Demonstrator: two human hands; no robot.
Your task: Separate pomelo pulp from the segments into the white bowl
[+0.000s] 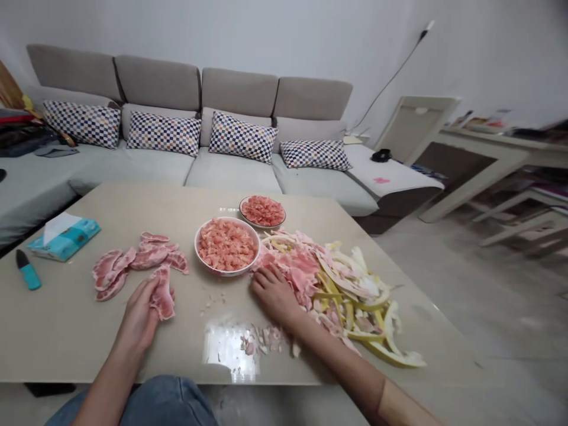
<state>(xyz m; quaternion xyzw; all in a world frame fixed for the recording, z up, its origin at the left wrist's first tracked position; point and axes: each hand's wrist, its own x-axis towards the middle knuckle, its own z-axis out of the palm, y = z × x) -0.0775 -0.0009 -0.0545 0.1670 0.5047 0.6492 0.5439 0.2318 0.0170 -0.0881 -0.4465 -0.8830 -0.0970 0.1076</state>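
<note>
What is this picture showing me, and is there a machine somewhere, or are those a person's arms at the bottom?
There is no machine here. These are a person's own two bare hands, and the single picture comes from a camera worn on their head, looking forward and down.

On the glossy beige table stand a white bowl and a white dish, both filled with pink fruit flesh, probably pomelo. Beside them lie pieces of pink membrane and a heap of yellow rinds. Further left are a tissue box and a knife with a teal handle.

The left hand holds a strip of pink membrane. The right hand rests, not gripping anything, on the membrane beside the rinds.
</note>
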